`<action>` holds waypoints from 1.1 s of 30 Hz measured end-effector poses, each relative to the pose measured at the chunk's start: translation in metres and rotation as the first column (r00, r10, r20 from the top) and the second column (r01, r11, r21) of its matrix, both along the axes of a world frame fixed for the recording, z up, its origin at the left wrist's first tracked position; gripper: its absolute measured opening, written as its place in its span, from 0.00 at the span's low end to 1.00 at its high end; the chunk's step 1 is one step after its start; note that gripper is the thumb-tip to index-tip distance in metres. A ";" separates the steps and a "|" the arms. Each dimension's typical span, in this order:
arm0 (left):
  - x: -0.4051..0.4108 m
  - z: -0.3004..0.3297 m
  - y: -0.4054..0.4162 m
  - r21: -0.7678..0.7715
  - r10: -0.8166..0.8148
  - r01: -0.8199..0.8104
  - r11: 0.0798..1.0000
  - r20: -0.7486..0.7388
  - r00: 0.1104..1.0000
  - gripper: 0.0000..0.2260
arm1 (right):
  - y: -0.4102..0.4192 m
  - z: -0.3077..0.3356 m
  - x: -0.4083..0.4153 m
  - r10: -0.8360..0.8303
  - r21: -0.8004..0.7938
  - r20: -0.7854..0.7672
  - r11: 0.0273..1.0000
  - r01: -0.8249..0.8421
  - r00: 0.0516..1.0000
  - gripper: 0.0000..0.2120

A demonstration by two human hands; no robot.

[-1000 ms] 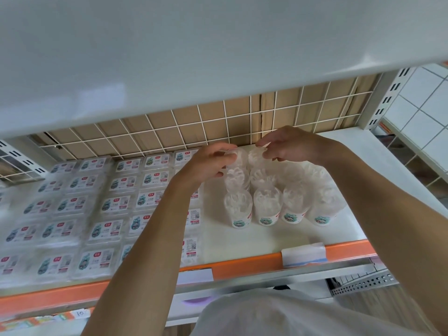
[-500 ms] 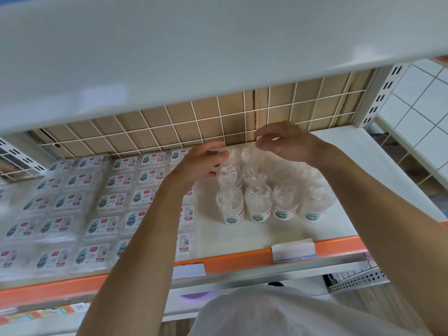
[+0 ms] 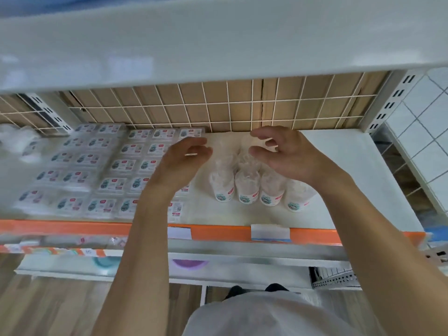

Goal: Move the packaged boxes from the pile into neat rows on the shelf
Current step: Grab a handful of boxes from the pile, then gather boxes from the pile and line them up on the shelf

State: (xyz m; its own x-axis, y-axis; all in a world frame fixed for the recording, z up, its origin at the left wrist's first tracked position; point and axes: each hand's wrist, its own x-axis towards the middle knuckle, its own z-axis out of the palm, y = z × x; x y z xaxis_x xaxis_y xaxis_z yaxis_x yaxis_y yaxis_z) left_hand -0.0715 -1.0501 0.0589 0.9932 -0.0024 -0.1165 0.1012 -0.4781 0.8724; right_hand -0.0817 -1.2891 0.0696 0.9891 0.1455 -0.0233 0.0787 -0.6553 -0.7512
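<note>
White shelf [image 3: 339, 166] with an orange front edge carries the goods: flat packaged boxes [image 3: 101, 170] lie in neat rows on its left half, and clear tubs [image 3: 247, 187] stand bunched just right of them. Both hands hover over the far tubs. Left hand [image 3: 179, 161] has relaxed, slightly bent fingers holding nothing; right hand [image 3: 286, 154] is loosely curled, also empty. A wire grid [image 3: 218, 105] backs the shelf

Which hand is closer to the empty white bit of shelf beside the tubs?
Right. The right hand hovers above the tubs, beside the bare shelf; the left hand sits nearer the flat packs.
</note>
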 end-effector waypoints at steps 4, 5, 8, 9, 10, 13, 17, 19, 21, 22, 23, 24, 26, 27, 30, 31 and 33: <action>-0.043 0.007 0.004 -0.036 0.101 -0.100 0.994 0.006 0.995 0.11 | 0.010 0.004 -0.021 0.091 -0.117 0.060 0.990 -0.083 0.994 0.21; -0.054 0.008 0.007 -0.033 0.118 -0.118 0.992 0.005 0.993 0.11 | 0.014 0.005 -0.027 0.120 -0.157 0.069 0.982 -0.108 0.990 0.21; -0.085 0.008 0.021 -0.015 0.154 -0.153 0.988 0.033 0.988 0.13 | 0.027 0.007 -0.044 0.213 -0.233 0.110 0.955 -0.184 0.971 0.23; -0.095 0.007 0.025 -0.009 0.175 -0.175 0.985 0.043 0.984 0.13 | 0.032 0.007 -0.049 0.250 -0.247 0.119 0.945 -0.215 0.961 0.23; -0.105 0.006 0.029 -0.006 0.201 -0.201 0.980 0.045 0.978 0.14 | 0.037 0.008 -0.054 0.293 -0.265 0.123 0.931 -0.253 0.948 0.23; -0.135 0.000 0.044 -0.001 0.272 -0.272 0.962 0.037 0.962 0.14 | 0.055 0.007 -0.064 0.401 -0.305 0.118 0.885 -0.351 0.909 0.23; -0.171 -0.005 0.069 0.022 0.357 -0.358 0.934 0.016 0.934 0.14 | 0.089 0.004 -0.075 0.495 -0.305 0.096 0.840 -0.448 0.864 0.23; -0.187 -0.006 0.084 0.018 0.418 -0.418 0.908 0.009 0.908 0.14 | 0.111 0.004 -0.079 0.550 -0.311 0.094 0.808 -0.500 0.830 0.24; -0.203 -0.008 0.101 0.004 0.475 -0.475 0.880 -0.003 0.880 0.13 | 0.135 0.005 -0.083 0.594 -0.314 0.079 0.777 -0.546 0.800 0.24; -0.212 -0.010 0.111 0.003 0.498 -0.498 0.867 -0.007 0.867 0.13 | 0.149 0.004 -0.086 0.613 -0.316 0.066 0.761 -0.567 0.787 0.24; -0.219 -0.012 0.122 0.005 0.520 -0.520 0.854 -0.008 0.854 0.12 | 0.162 0.003 -0.088 0.631 -0.318 0.058 0.746 -0.585 0.774 0.23; -0.226 -0.014 0.134 0.004 0.546 -0.546 0.838 -0.010 0.838 0.12 | 0.177 0.001 -0.090 0.648 -0.320 0.059 0.733 -0.600 0.760 0.22; -0.236 -0.017 0.160 0.003 0.594 -0.594 0.805 -0.018 0.805 0.12 | 0.208 -0.003 -0.095 0.680 -0.328 0.054 0.704 -0.630 0.731 0.21; -0.241 -0.018 0.173 0.012 0.609 -0.609 0.793 -0.025 0.792 0.11 | 0.225 -0.004 -0.097 0.692 -0.329 0.046 0.691 -0.643 0.720 0.21; -0.250 -0.019 0.218 0.079 0.629 -0.626 0.776 -0.018 0.777 0.11 | 0.280 -0.007 -0.103 0.724 -0.326 0.035 0.660 -0.677 0.689 0.23; -0.252 -0.019 0.239 0.101 0.628 -0.624 0.775 -0.018 0.778 0.12 | 0.305 -0.009 -0.104 0.732 -0.325 0.036 0.652 -0.684 0.681 0.22; -0.253 -0.020 0.263 0.129 0.616 -0.609 0.783 -0.028 0.787 0.14 | 0.334 -0.011 -0.108 0.739 -0.325 0.028 0.643 -0.693 0.673 0.24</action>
